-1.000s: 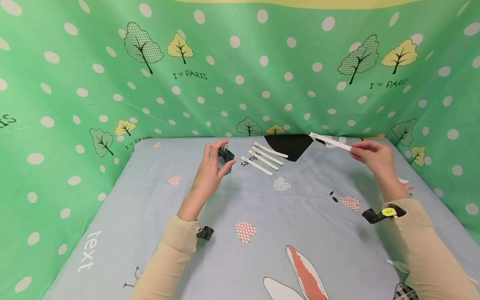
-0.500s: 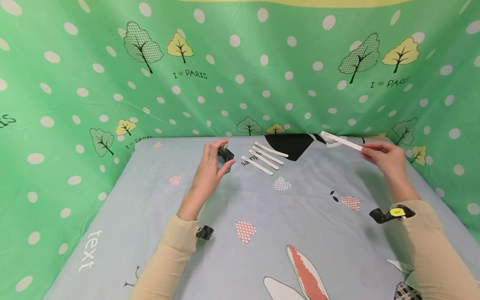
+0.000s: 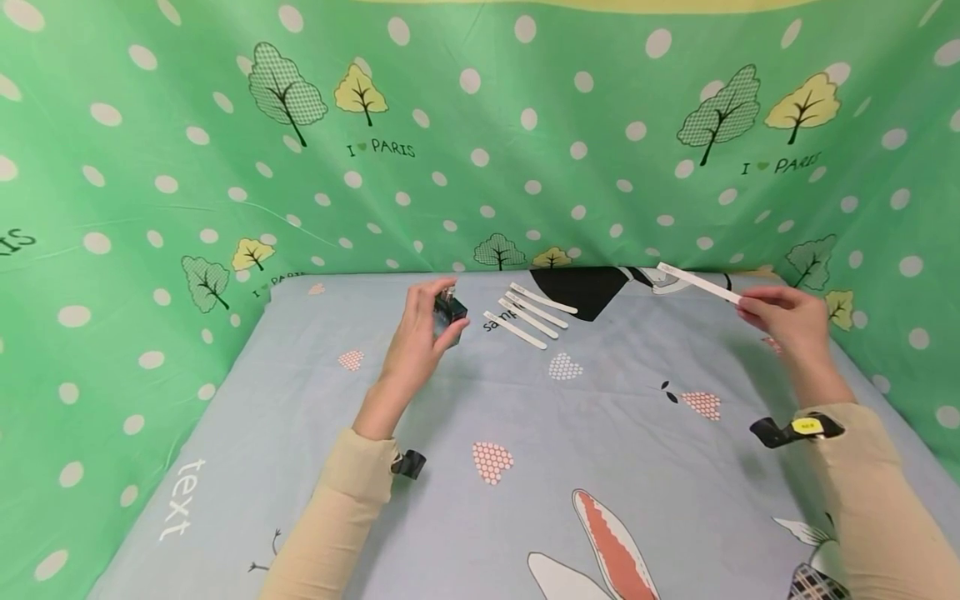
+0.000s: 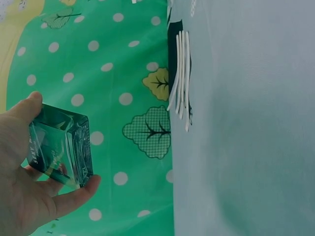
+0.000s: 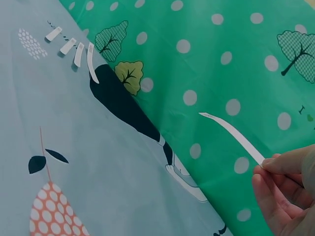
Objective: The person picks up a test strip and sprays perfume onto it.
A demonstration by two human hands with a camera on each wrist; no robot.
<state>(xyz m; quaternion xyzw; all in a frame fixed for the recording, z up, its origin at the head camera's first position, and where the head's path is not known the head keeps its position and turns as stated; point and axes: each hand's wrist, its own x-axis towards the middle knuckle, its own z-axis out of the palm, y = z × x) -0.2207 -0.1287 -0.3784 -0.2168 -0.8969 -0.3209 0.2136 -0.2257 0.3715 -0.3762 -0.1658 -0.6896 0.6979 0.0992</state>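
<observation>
My left hand (image 3: 411,337) grips a small dark teal glass perfume bottle (image 4: 61,145) above the table, thumb on one side and fingers on the other. In the head view the bottle's metal spray nozzle (image 3: 449,293) shows beneath the index finger. On the right, my right hand (image 3: 795,325) pinches one end of a white paper test strip (image 5: 238,137) between thumb and fingers. The strip's free end points up and left, toward the bottle but well apart from it. Several more white strips (image 3: 521,330) lie side by side on the cloth between the hands.
A blue-grey printed cloth (image 3: 420,533) covers the table. Behind it hangs a green dotted curtain (image 3: 450,108), meeting the table's back edge. Black camera straps sit at both wrists, the right one (image 3: 795,429) with a yellow label.
My right hand has moved to the right with the strip, farther from the bottle. The left hand and bottle have stayed almost still, and the strips on the cloth lie as before.
</observation>
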